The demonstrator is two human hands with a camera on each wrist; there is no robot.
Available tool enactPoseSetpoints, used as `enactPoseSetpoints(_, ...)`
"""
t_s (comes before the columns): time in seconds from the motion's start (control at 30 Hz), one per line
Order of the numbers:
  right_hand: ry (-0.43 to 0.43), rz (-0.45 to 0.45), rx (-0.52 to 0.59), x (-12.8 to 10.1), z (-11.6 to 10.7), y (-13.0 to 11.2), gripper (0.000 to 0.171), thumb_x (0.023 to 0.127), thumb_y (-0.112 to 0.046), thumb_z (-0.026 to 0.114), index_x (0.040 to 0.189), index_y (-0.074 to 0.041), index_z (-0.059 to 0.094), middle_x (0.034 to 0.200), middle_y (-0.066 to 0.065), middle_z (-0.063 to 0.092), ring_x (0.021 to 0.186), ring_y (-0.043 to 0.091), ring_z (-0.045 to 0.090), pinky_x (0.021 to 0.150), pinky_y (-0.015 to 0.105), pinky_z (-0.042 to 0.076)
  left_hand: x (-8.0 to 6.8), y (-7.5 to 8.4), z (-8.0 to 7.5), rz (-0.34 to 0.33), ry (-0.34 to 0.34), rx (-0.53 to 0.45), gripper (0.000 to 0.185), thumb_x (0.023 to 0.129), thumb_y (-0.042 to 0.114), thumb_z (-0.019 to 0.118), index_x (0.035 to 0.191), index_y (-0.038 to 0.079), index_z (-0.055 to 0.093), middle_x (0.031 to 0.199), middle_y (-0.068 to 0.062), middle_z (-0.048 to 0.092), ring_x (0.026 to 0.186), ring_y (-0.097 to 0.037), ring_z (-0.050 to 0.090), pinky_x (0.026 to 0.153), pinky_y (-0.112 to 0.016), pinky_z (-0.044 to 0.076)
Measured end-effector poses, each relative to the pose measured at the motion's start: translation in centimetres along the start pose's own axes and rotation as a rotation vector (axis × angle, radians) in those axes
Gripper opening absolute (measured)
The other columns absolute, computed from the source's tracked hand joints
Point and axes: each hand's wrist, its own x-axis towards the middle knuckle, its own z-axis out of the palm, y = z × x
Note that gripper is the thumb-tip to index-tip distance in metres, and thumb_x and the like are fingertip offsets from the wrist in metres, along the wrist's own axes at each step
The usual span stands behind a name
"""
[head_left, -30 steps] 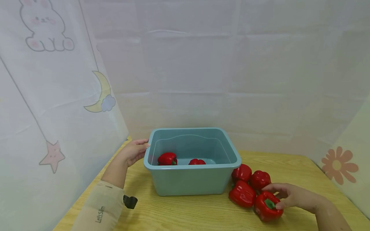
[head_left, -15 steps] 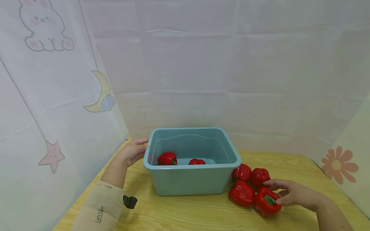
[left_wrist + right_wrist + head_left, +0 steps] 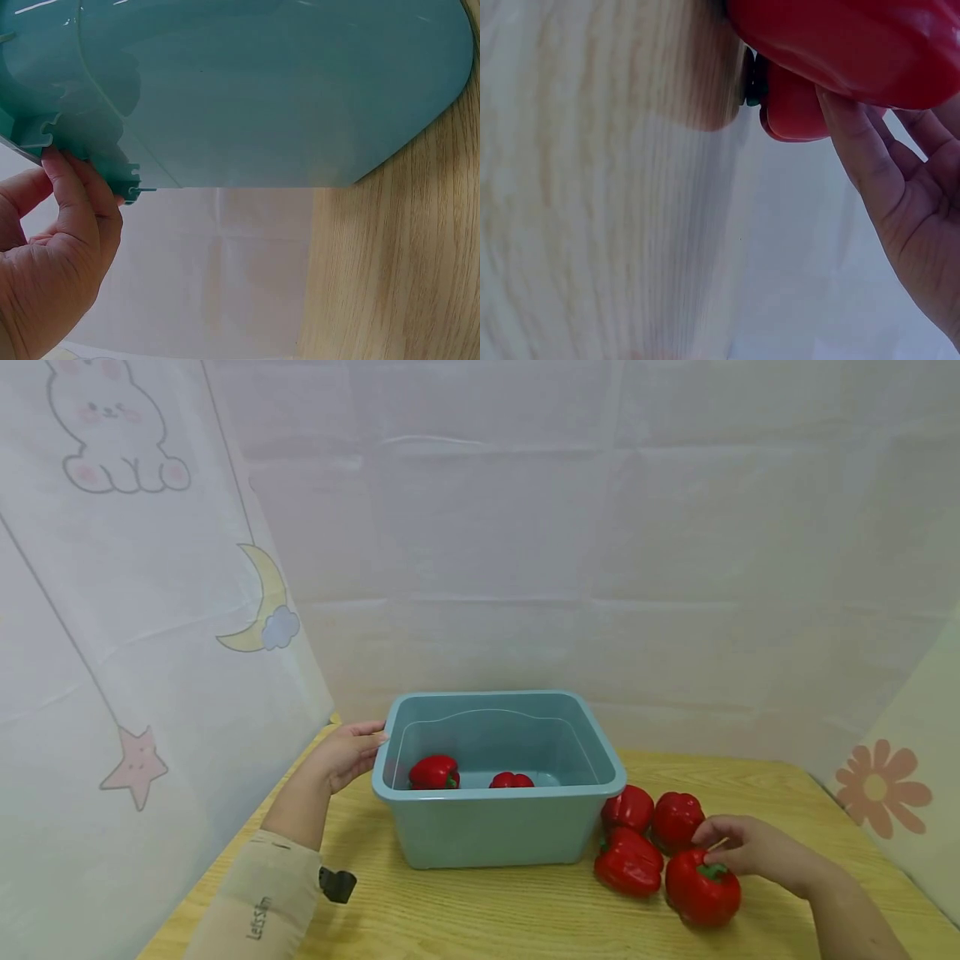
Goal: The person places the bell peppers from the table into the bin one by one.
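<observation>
Bracing the bin (image 3: 498, 827) with your left hand (image 3: 347, 757), you have fingers curled against its left rim, the fingertips catching the ribbed lip in the left wrist view; that hold looks meant to keep the light plastic tub from sliding on the smooth table (image 3: 480, 914). Your right hand (image 3: 750, 847) sits on the near pepper (image 3: 701, 889), fingers pinching at its green stem, so the pepper stands stem-up on the wood, right of the bin and not lifted as far as I can tell. Three more peppers (image 3: 645, 835) crowd just beside it, touching one another and the bin's right wall. Two peppers (image 3: 434, 772) lie inside on the bin floor, toward the left and the middle. The peppers are glossy, lobed and blocky, and their waxy skin probably makes the stem the surer purchase. The bin is matte teal with rounded corners and a rolled rim; the table shows pale wood grain.
</observation>
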Motion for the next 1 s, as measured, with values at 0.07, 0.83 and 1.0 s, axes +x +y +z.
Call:
enactPoseSetpoints(0.07,0.025,0.001,-0.023,0.1,0.0,-0.1,0.026,0.088,-0.018,0.060,0.106,0.000,0.056,0.103,0.015,0.057,0.090,0.024,0.056,0.071,0.035,0.052,0.0,0.1,0.0,0.000,-0.001,-0.004,0.048,0.092,0.008,0.053,0.136,-0.005,0.037,0.109,-0.012,0.062,0.084,-0.012,0.063,0.078,-0.025,0.051)
enactPoseSetpoints(0.83,-0.165,0.000,0.136,-1.6,-1.0,0.9,0.045,0.093,-0.015,0.048,0.133,0.004,0.040,0.126,0.019,0.048,0.103,0.014,0.056,0.080,0.037,0.052,-0.2,0.1,0.0,0.009,-0.017,-0.008,0.048,0.093,0.008,0.052,0.136,-0.007,0.036,0.109,-0.012,0.062,0.086,-0.013,0.063,0.078,-0.024,0.051)
enactPoseSetpoints(1.0,-0.256,0.019,0.187,-1.8,-0.9,1.2,0.056,0.089,-0.012,0.052,0.140,0.001,0.031,0.135,0.016,0.041,0.112,0.018,0.049,0.085,0.038,0.049,-0.2,0.0,0.0,0.014,-0.015,-0.011,0.048,0.092,0.007,0.052,0.136,-0.007,0.036,0.108,-0.011,0.063,0.085,-0.011,0.063,0.076,-0.023,0.051)
